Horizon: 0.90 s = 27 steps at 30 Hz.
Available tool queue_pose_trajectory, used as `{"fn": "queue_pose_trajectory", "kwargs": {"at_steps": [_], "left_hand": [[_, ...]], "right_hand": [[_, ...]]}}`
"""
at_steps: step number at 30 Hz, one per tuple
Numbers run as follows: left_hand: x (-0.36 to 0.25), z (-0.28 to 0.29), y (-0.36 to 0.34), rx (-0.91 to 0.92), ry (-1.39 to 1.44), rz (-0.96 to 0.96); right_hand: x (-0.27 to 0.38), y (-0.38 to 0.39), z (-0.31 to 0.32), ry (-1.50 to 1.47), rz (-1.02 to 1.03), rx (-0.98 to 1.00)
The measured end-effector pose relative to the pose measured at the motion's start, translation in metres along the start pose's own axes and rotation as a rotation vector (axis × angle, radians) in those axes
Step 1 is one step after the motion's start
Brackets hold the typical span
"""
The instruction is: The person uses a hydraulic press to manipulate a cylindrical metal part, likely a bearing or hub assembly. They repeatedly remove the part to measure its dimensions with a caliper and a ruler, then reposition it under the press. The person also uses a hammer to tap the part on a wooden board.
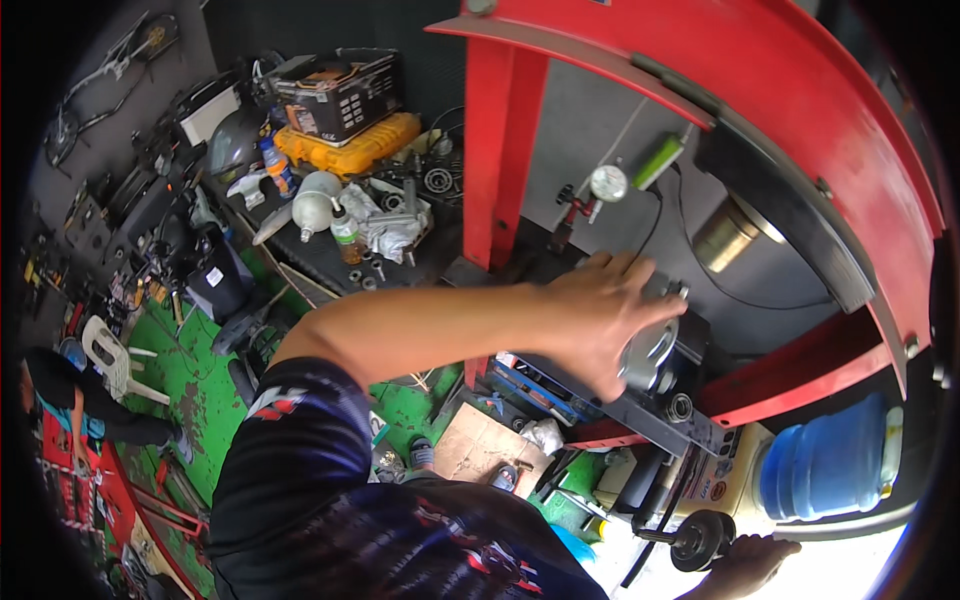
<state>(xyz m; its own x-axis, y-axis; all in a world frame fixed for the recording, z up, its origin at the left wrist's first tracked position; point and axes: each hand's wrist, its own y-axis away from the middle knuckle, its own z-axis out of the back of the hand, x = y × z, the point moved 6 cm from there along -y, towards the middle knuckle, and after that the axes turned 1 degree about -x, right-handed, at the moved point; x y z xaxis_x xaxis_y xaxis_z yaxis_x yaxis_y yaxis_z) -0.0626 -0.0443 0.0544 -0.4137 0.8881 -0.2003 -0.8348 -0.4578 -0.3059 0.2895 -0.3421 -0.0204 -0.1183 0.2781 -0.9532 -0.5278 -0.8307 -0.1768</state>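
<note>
Left hand [600, 315] is spread flat, fingers splayed over a round silver metal part [650, 352] sitting on the bed of the red hydraulic press [700, 70] — palm-down contact looks like steadying it centred under the steel ram [728, 235], not gripping. Right hand [745, 562] at the lower edge is wrapped around a black round knob [703, 538] on a lever, closed on it. A dial gauge [608, 183] hangs on the frame behind. Blue water jug [825, 462] sits right of the press; cluttered workbench [330, 250] with a yellow case [345, 145] lies behind the arm.

Left hand [600, 312] splayed — right hand [745, 562] curled.
</note>
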Motion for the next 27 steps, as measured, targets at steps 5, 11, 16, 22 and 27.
{"fn": "queue_pose_trajectory", "kwargs": {"at_steps": [5,11,16,22,27], "left_hand": [[0.020,0.020,0.140,0.176,0.122,0.265],[0.162,0.035,0.230,0.170,0.005,0.940],[0.289,0.041,0.214,0.194,0.009,1.112],[0.428,0.007,0.160,0.227,-0.029,1.140],[0.420,0.065,0.113,-0.327,-0.435,1.046]], "right_hand": [[0.003,0.000,0.000,-0.126,0.145,0.419],[0.006,0.037,0.023,-0.211,0.156,0.519],[0.023,0.089,0.018,-0.341,0.004,0.431],[0.025,0.107,0.072,-2.038,-0.998,0.165],[0.024,0.144,0.090,-2.624,-1.474,-0.283]]}}
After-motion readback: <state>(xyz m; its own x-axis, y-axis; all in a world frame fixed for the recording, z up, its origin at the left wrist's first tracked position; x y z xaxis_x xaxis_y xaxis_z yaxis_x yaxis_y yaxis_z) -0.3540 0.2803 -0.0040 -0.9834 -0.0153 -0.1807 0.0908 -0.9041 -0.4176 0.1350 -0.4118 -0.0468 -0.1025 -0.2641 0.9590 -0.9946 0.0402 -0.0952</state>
